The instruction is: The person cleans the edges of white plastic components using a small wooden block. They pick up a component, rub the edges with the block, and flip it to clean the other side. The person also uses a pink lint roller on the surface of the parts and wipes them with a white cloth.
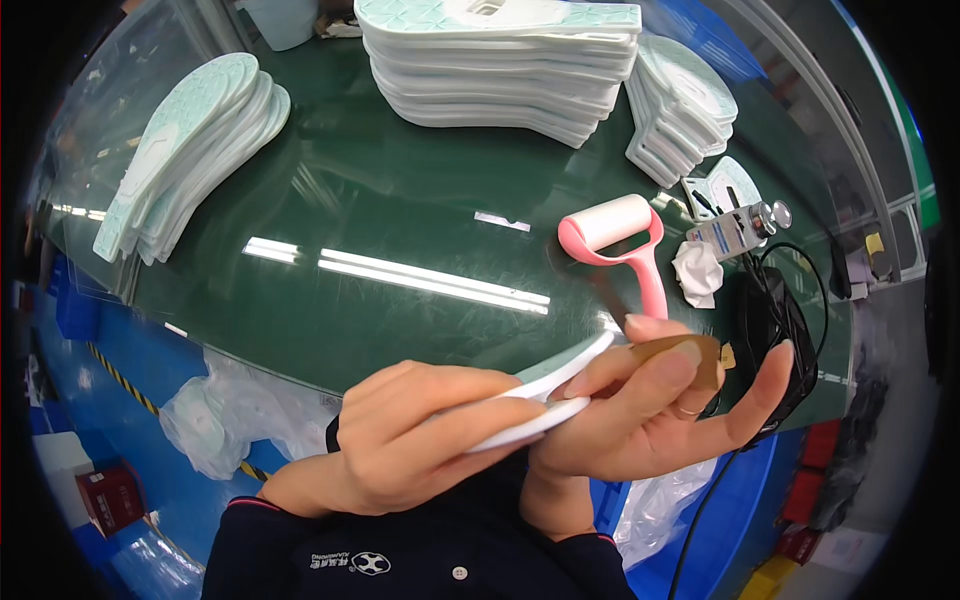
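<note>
Both hands meet just above the near edge of the green worktop (400, 200), sharing a white shoe sole (545, 392): the left hand (420, 450) has its grip closed over the sole's lower end, while the right hand (650, 400) pinches its upper edge and a brown paper strip (690, 355), little finger spread. Just beyond lies a pink-handled lint roller (620, 240). Farther back sit stacks of pale soles (500, 60).
</note>
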A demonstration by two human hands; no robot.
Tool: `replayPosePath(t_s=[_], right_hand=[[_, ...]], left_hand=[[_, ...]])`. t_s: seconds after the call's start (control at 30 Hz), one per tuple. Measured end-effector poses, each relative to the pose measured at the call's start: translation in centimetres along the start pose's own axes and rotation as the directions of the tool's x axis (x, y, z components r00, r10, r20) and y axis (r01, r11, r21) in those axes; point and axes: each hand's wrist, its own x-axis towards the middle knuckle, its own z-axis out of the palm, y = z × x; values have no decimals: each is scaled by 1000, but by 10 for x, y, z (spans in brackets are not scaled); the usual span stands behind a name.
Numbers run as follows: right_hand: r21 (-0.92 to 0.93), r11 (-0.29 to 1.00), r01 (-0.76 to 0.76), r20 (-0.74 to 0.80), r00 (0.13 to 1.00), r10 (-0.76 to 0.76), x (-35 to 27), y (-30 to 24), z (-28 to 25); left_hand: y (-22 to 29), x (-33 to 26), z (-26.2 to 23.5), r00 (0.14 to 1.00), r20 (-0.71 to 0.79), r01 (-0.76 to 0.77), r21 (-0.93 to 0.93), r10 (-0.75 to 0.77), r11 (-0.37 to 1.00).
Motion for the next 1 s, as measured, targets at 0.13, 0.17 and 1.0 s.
replayPosePath(t_s=[0.13, 0.17, 1.0], right_hand=[[-5, 985, -172, -43, 984, 172, 0, -1, -17], [141, 979, -146, -71, 985, 157, 1, 1, -25], [424, 796, -431, 492, 848, 197, -20, -17, -44]], left_hand=[[-3, 0, -7, 1000, -5, 3, 4, -3, 1000], [-3, 1, -9, 1000, -6, -10, 11, 10, 1000], [-4, 5, -14, 991, 19, -131, -61, 133, 989]])
